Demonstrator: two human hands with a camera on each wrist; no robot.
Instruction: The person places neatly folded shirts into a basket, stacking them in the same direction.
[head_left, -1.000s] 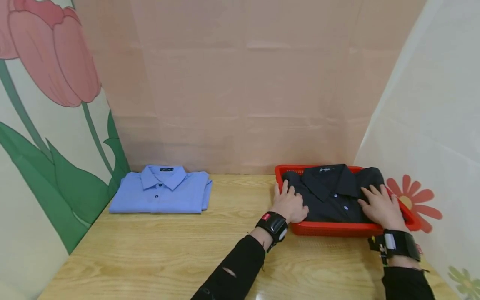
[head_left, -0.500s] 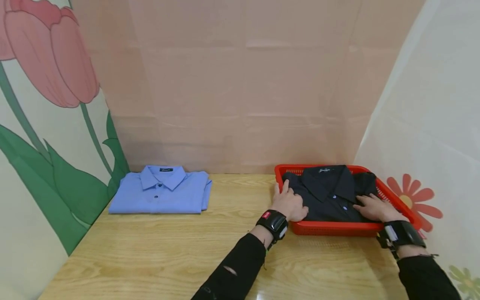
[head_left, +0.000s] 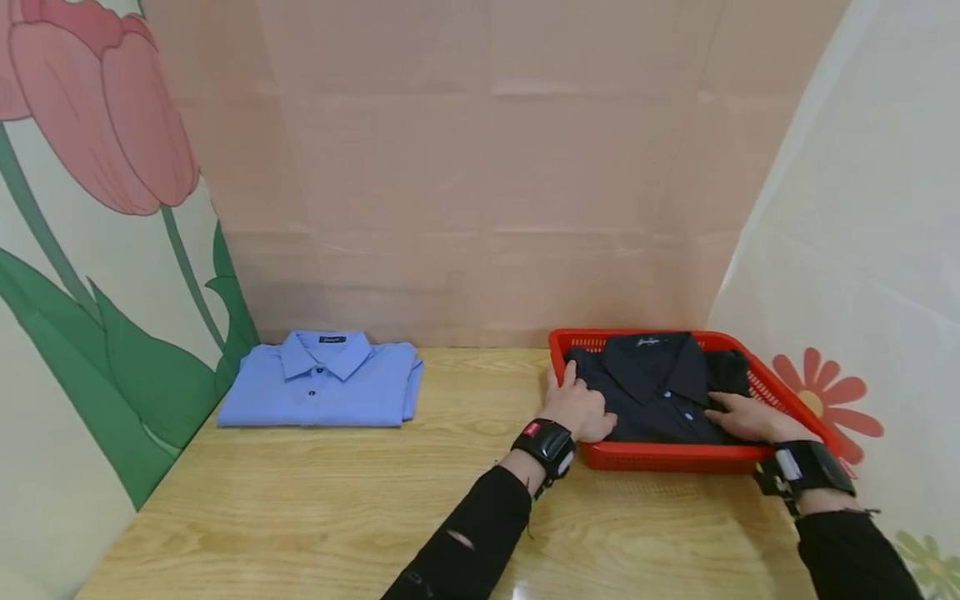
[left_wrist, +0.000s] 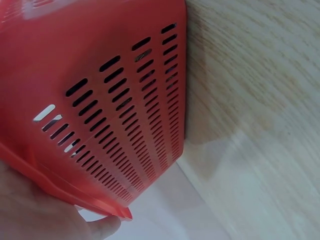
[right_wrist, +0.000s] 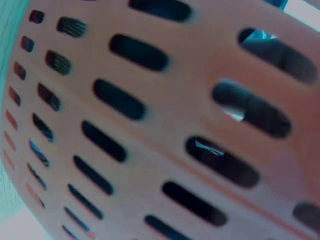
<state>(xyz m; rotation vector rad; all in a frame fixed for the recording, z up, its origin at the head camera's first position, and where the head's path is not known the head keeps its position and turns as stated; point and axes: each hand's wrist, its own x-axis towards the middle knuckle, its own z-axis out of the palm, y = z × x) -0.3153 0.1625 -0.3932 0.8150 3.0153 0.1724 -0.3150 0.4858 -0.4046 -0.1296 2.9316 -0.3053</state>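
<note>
A folded black collared shirt (head_left: 637,383) lies inside the red plastic basket (head_left: 675,457) at the right of the table. At the basket's left rim my left hand (head_left: 579,411) holds on, its thumb side over the shirt and a finger outside the wall. The left wrist view shows that hand (left_wrist: 40,215) under the rim, beside the slotted wall. Over the basket's right side my right hand (head_left: 757,418) reaches in, straight fingers pressing on the shirt's right part. The right wrist view is filled by the slotted basket wall (right_wrist: 165,145); the hand's fingers are hidden there.
A folded light blue shirt (head_left: 322,387) lies at the back left of the wooden table (head_left: 300,508). A plain pinkish backdrop (head_left: 465,167) rises behind the table. Side walls carry a printed tulip (head_left: 142,117) and a red flower (head_left: 843,404).
My right hand has moved slightly left and inward, tilting lower into the basket. The black shirt's right sleeve side has sunk below the rim, baring the basket's right wall. My left hand stays put.
</note>
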